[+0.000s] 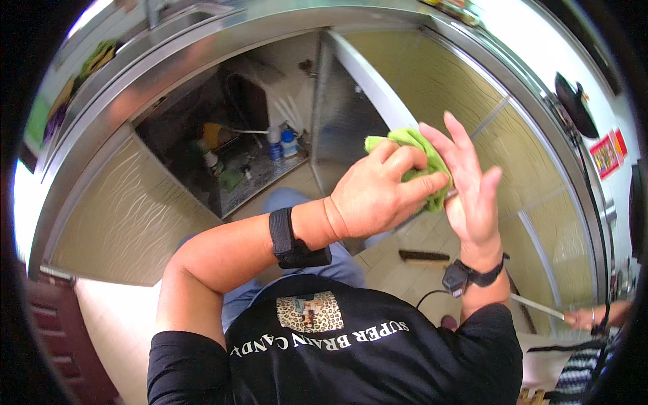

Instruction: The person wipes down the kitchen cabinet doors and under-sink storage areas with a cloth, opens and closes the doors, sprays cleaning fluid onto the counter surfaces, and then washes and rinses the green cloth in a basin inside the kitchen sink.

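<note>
My left hand (387, 190) grips a bunched green cloth (405, 135) at the edge of an opened cabinet door (372, 81). Close to the cloth's other side, my right hand (471, 187) has its fingers extended and apart; whether its palm rests on the door is hard to tell. The door's patterned panel faces right, while its dark inner face is towards the open cabinet. Part of the cloth and the door's lower edge are hidden behind my hands.
Inside the open cabinet stand a blue-and-white bottle (289, 144), a spray bottle (274, 142) and hoses. A metal counter rim (167, 66) curves above. A brush head (424, 256) lies on the tiled floor. At the lower right, another person's hand (584, 318) holds a pole (536, 305).
</note>
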{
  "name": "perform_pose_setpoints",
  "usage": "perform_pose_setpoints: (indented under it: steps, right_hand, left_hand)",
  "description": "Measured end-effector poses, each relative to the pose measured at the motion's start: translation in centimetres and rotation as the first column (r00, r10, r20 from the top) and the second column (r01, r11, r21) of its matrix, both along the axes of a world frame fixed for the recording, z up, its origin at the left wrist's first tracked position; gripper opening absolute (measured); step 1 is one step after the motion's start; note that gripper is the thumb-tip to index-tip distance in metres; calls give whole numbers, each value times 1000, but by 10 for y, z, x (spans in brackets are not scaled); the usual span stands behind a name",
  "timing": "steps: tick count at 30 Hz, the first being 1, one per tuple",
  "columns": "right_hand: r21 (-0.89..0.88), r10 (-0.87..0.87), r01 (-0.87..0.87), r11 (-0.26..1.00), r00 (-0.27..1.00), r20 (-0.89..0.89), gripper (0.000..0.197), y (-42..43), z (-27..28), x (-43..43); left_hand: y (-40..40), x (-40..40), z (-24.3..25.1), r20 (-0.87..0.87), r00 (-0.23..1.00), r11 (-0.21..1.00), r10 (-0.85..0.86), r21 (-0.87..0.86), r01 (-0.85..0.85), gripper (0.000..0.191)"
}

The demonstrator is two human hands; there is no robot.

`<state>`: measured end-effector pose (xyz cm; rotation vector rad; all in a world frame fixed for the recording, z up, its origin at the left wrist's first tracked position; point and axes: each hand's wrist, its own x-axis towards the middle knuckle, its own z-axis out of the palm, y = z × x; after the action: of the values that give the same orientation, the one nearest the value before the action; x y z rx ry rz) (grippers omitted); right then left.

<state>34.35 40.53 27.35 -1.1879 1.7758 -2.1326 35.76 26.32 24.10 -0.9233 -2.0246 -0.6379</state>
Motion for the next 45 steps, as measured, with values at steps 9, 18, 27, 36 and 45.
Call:
perform_pose_setpoints:
  steps: [9, 18, 27, 36, 45]
  right_hand:
    - [465, 330, 49, 884, 640, -694, 69, -18, 6, -5]
    - [469, 401, 55, 882, 436, -806, 59, -82, -7, -15]
    - [227, 172, 95, 969, 400, -900, 61, -177, -22, 0]
    - [61, -12, 171, 983, 397, -918, 61, -238, -38, 0]
    - [-92, -152, 168, 981, 392, -907, 56, -285, -45, -13]
  left_hand:
    - [-71, 40, 12, 253, 957, 990, -141, 12, 142, 37]
    - [-117, 78, 12, 347, 928, 989, -132, 103, 102, 33]
    - [-180, 132, 19, 344, 880, 924, 329, 75, -375, 30]
    - [-225, 186, 20, 206, 747, 719, 632, 204, -664, 33]
    - [-230, 211, -5, 288, 621, 546, 729, 302, -781, 30]
